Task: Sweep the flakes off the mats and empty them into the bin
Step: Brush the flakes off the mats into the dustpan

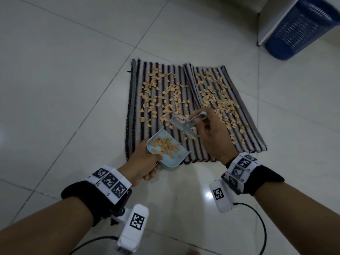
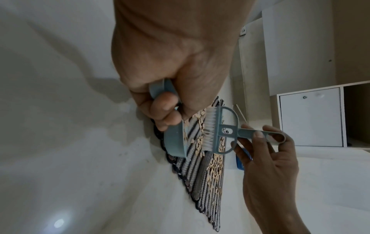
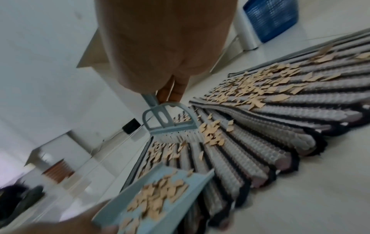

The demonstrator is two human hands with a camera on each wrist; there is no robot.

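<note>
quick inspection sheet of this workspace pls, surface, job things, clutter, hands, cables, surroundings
Surface: pale tiled floor, glossy.
Job's things: two striped mats side by side, overlapping, both strewn with tan flakes; light blue dustpan partly filled; small brush; blue bin far right.
Clutter: nothing seen beyond the flakes.
Grippers: left hand grips the dustpan handle; right hand pinches the brush handle.
Cables: black leads from the wrist cameras.
Surroundings: white cabinet nearby.
</note>
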